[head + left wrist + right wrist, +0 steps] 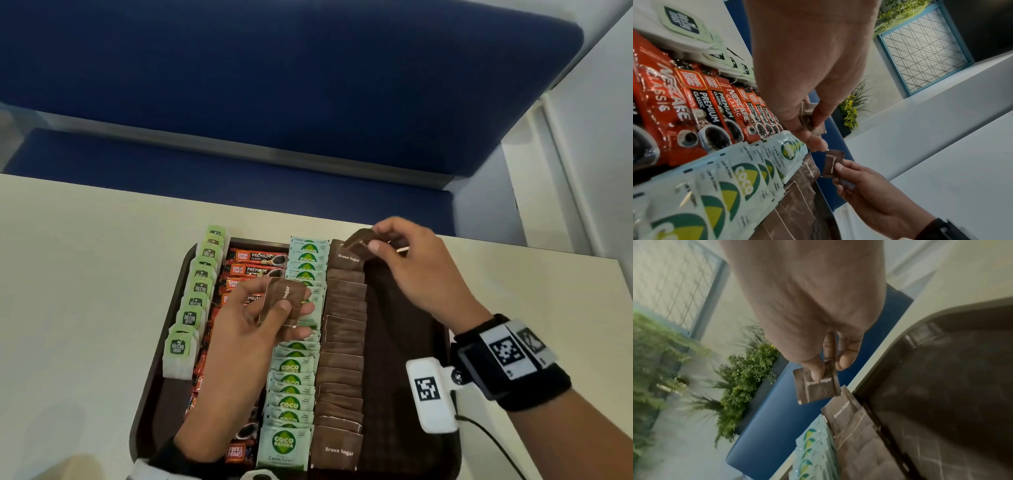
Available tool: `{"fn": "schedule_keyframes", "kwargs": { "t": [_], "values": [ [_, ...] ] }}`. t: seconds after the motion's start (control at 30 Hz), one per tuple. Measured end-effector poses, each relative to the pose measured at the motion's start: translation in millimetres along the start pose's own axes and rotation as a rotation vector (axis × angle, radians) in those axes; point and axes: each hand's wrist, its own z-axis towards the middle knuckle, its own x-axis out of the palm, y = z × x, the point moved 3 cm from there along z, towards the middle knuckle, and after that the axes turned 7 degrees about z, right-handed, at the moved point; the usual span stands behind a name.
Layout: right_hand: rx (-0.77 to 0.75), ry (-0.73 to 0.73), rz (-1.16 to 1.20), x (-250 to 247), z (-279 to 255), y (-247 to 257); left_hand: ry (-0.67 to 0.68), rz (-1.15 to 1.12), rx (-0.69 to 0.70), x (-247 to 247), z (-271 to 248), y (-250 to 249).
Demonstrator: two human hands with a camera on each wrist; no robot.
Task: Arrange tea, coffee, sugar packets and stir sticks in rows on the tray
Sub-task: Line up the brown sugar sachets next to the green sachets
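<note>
tea bags (191, 308), coffee sticks (255, 263) and coco sugar packets (291, 383) already line the tray (150, 394). the left hand (260, 318) grips spare brown sugar packets (282, 301); the right hand (407, 267) pinches one brown sugar packet (358, 240) over the far end of the brown sugar row (342, 349), where a careless drop could land it crooked or off the tray.

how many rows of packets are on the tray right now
4 rows: tea bags along the left edge, red coffee sachets next, Coco sugar packets third, brown sugar packets rightmost. The left hand covers part of the middle rows.
</note>
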Motion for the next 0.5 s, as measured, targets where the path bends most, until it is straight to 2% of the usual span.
{"fn": "schedule_keyframes", "kwargs": {
  "t": [0.17,0.5],
  "values": [
    [-0.044,0.172,-0.229,24,10,-5,-0.070,0.021,0.017,-5,-1,0],
    [-0.075,0.202,-0.320,29,10,-7,-0.087,0.124,0.041,-16,-3,-2]
  ]
}}
